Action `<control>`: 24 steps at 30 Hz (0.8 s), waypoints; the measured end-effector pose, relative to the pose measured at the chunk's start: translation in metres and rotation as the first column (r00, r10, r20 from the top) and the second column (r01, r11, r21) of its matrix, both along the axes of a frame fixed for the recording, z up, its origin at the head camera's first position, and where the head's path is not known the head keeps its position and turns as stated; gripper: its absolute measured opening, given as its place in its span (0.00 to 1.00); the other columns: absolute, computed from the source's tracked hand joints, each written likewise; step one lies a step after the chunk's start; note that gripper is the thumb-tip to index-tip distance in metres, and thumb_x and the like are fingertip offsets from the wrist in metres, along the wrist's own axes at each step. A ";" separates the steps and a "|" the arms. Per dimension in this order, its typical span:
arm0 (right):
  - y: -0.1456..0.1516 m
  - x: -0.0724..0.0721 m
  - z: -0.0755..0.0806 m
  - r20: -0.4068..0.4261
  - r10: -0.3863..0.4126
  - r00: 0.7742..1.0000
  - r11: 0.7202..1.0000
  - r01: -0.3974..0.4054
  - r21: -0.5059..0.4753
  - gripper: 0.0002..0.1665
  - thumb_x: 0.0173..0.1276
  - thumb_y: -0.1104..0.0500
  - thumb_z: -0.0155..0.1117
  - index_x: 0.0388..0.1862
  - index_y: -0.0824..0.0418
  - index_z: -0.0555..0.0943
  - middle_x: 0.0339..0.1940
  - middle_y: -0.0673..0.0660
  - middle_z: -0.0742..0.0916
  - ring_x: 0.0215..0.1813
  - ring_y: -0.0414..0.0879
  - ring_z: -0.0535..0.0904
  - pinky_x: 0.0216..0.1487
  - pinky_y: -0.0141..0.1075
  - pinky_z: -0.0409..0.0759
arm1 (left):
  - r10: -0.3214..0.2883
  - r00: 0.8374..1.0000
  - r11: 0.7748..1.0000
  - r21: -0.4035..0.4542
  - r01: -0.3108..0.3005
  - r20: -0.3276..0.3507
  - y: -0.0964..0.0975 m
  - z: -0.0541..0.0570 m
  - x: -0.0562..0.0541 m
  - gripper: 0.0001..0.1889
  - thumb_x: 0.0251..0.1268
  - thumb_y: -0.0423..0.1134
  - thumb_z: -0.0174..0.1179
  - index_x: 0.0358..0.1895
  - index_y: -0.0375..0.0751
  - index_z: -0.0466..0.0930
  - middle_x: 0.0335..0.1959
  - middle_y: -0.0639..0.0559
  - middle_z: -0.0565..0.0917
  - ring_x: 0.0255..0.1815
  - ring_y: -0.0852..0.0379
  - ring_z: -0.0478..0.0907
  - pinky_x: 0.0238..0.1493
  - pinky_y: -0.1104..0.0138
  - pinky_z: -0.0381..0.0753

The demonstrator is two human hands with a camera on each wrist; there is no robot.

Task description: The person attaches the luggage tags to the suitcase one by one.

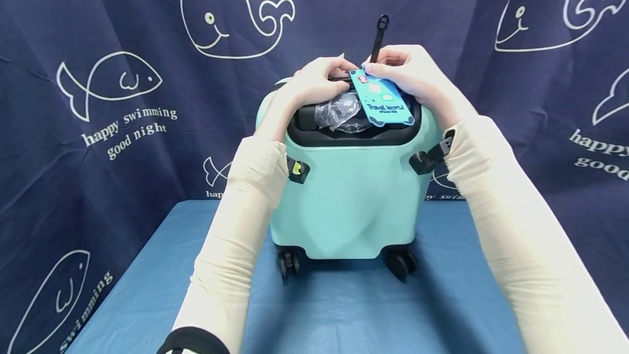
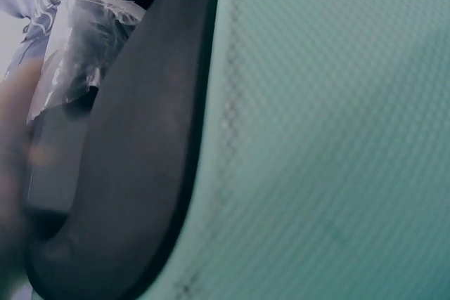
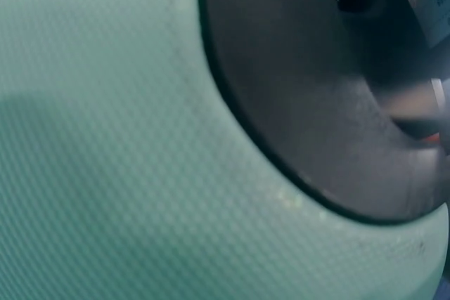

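Observation:
A mint-green suitcase stands upright on its wheels, its black top panel facing me. My right hand pinches the top end of a blue luggage tag printed "Travel World". The tag hangs over the panel, and its black strap sticks up beside my fingers. My left hand grips the black carry handle at the top, thumb in front and fingers behind; the grip is partly hidden. Crumpled clear plastic wraps the handle, also in the left wrist view.
Blue cloth covers the table under the suitcase. Black swivel wheels show at its bottom corners. A dark blue curtain with white whale and fish drawings hangs behind and to the sides.

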State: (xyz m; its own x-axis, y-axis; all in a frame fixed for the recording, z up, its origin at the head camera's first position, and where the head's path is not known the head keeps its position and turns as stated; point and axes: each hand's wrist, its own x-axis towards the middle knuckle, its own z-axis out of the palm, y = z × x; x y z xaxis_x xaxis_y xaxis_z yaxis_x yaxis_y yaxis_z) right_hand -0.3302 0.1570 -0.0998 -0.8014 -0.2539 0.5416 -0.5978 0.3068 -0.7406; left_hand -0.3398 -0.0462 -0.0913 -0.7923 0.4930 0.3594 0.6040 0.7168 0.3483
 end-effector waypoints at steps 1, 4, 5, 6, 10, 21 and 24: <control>0.001 0.000 0.000 0.000 0.006 1.000 1.000 -0.006 -0.007 0.07 0.61 0.58 0.67 0.25 0.56 0.82 0.21 0.43 0.83 0.20 0.34 0.73 0.23 0.25 0.69 | -0.007 1.000 1.000 0.009 0.007 0.004 0.000 0.000 0.000 0.20 0.67 0.40 0.49 0.61 0.56 0.73 0.58 0.57 0.78 0.61 0.66 0.71 0.63 0.67 0.64; 0.002 -0.001 0.000 0.006 0.022 1.000 1.000 -0.021 -0.020 0.07 0.61 0.59 0.67 0.25 0.57 0.82 0.21 0.44 0.84 0.20 0.34 0.73 0.22 0.25 0.69 | 0.001 1.000 1.000 0.025 -0.001 0.010 0.001 0.001 0.001 0.21 0.68 0.38 0.43 0.61 0.54 0.73 0.63 0.58 0.74 0.61 0.67 0.69 0.60 0.71 0.65; 0.002 -0.001 0.000 0.011 0.022 1.000 1.000 -0.022 -0.019 0.06 0.61 0.59 0.66 0.25 0.57 0.82 0.21 0.44 0.84 0.20 0.34 0.73 0.22 0.25 0.69 | 0.014 1.000 1.000 0.021 -0.015 0.018 0.001 0.001 0.002 0.21 0.69 0.38 0.41 0.62 0.54 0.73 0.65 0.59 0.72 0.62 0.67 0.68 0.60 0.72 0.64; 0.002 -0.001 0.000 0.016 0.017 1.000 1.000 -0.017 -0.014 0.06 0.61 0.58 0.67 0.26 0.57 0.82 0.21 0.44 0.83 0.20 0.34 0.73 0.22 0.25 0.69 | 0.031 0.999 0.999 0.011 -0.031 0.023 0.001 0.002 0.003 0.21 0.69 0.39 0.40 0.62 0.56 0.73 0.65 0.60 0.71 0.62 0.68 0.67 0.60 0.71 0.64; 0.001 0.000 0.000 0.042 0.002 0.999 1.000 -0.002 0.003 0.03 0.61 0.58 0.67 0.28 0.54 0.84 0.21 0.43 0.83 0.21 0.34 0.74 0.24 0.25 0.70 | 0.099 0.993 0.994 -0.049 -0.097 0.057 0.002 0.004 0.005 0.23 0.71 0.42 0.33 0.62 0.63 0.72 0.66 0.66 0.68 0.65 0.69 0.62 0.65 0.67 0.60; 0.001 0.000 0.001 0.063 0.003 0.998 0.999 -0.006 0.042 0.02 0.60 0.57 0.68 0.32 0.53 0.85 0.22 0.42 0.85 0.22 0.33 0.75 0.26 0.24 0.70 | 0.202 0.971 0.970 -0.162 -0.180 0.131 0.010 0.010 0.006 0.24 0.70 0.51 0.29 0.61 0.65 0.71 0.65 0.67 0.68 0.63 0.67 0.64 0.66 0.64 0.58; 0.002 0.001 0.000 0.046 0.000 0.999 0.998 -0.003 0.064 0.04 0.60 0.55 0.68 0.33 0.54 0.85 0.22 0.42 0.84 0.22 0.33 0.74 0.26 0.25 0.70 | 0.215 0.965 0.970 -0.145 -0.194 0.149 0.012 0.011 0.006 0.23 0.69 0.52 0.32 0.58 0.63 0.74 0.62 0.65 0.71 0.59 0.65 0.66 0.65 0.64 0.60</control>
